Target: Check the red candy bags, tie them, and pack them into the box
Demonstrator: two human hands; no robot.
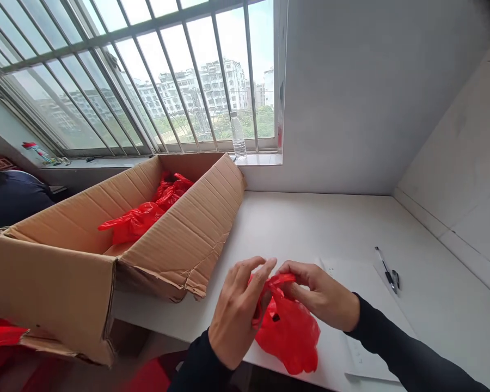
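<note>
A red plastic bag (292, 337) with something bulky inside rests at the front edge of the white table. Both hands are at its gathered top. My left hand (240, 302) is curled round the left side of the top, its fingertips partly hidden behind the plastic. My right hand (318, 291) pinches the twisted top from the right, thumb and forefinger closed on it. Below the fingers, a small dark spot shows in the plastic. What the bag contains cannot be made out.
A large open cardboard box (179, 234) on the left holds several red bags (136, 220). Papers (375, 321) and a pen (386, 269) lie on the table (310, 218) at right. A clear bottle (237, 136) stands on the sill. A person's dark clothing (14, 198) shows far left.
</note>
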